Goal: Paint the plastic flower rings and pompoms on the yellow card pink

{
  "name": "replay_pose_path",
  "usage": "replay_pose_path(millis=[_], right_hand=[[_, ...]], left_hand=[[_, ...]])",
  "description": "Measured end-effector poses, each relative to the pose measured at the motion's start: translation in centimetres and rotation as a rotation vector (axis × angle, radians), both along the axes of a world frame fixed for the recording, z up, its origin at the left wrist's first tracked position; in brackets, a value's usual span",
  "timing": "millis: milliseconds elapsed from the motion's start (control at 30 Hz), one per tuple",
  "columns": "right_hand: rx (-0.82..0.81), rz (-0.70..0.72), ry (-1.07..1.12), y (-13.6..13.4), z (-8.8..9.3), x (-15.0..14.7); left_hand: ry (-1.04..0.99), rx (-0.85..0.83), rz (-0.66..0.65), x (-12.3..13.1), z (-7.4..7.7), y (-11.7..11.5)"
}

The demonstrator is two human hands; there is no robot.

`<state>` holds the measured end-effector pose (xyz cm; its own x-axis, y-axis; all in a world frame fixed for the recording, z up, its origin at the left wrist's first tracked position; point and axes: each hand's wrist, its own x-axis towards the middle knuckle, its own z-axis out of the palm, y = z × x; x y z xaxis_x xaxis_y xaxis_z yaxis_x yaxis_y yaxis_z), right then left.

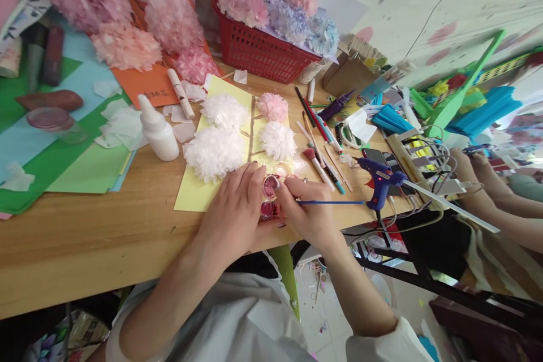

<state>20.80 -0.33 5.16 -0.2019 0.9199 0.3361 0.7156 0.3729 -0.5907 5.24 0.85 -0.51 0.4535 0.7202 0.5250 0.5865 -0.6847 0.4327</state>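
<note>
Between my hands, near the table's front edge, are small round pots of pink and red powder (270, 186). My left hand (235, 203) is closed with its fingertips around them. A thin blue-handled brush (335, 202) sticks out to the right from the closed grip of my right hand (307, 206); its tip is hidden by my fingers. Just beyond lies a yellow sheet (190, 192) with a brown painted branch (251, 133). On it are fluffy white paper flowers (215, 154) and one pink paper flower (272, 107).
A white glue bottle (158, 130) stands left of the sheet. Pens and brushes (318, 167) lie right, beside a blue glue gun (379, 178) with cables. A red basket (267, 48) of paper flowers stands behind. Another person's arm (487, 198) is at far right.
</note>
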Motion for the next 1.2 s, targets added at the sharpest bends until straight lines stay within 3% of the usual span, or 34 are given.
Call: replay_pose_path(millis=[167,500,967,1200], right_hand=[[-0.081,0.007,-0.017,0.0,0.1,0.1],[-0.074,-0.019,-0.038,1.0,0.7,-0.2],[0.055,0.02,-0.168,0.9,0.8,-0.1],[-0.063,0.054,-0.128,0.2,0.9,0.2]], left_hand=[[0.004,-0.011,-0.006,0.0,0.0,0.1],[-0.006,-0.022,-0.016,0.0,0.0,0.1],[0.011,-0.013,-0.001,0.0,0.0,0.1],[0.008,-0.008,-0.011,-0.1,0.1,0.1]])
